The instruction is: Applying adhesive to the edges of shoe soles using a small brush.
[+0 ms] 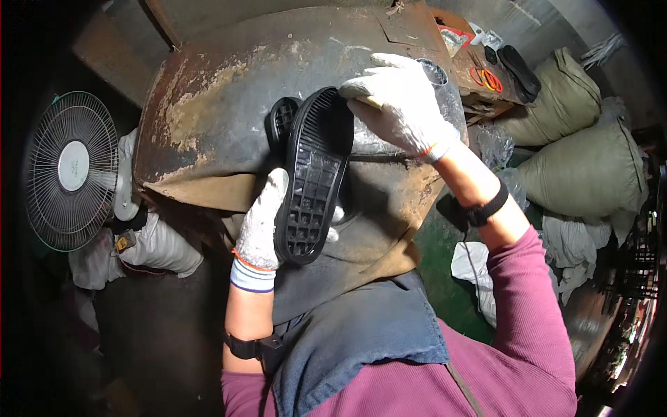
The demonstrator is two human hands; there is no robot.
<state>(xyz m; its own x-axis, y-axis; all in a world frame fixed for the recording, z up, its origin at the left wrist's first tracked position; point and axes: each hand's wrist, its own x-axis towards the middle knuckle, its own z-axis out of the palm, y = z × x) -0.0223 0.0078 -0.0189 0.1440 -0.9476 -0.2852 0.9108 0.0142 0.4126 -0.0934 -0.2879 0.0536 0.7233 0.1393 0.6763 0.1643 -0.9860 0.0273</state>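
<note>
My left hand (258,221), in a white knitted glove, grips a black rubber shoe sole (313,181) by its lower part. The sole stands tilted up, its gridded hollow side toward me; the toe end has fine ribs. A second black sole (283,117) shows partly behind it, mostly hidden. At the toe end my right hand (396,101), also gloved, has its fingers closed around a small yellowish thing (372,101) that is mostly hidden; its kind cannot be made out. Just beyond that hand is a round container (433,71) on the worn bench.
The worn, peeling bench top (208,104) spreads ahead, with a brown cloth flap at its near edge. A fan (73,167) stands left, near a white sack (163,247). To the right, a side table holds orange-handled scissors (485,78) and black soles (520,73) beside stuffed green sacks (580,167).
</note>
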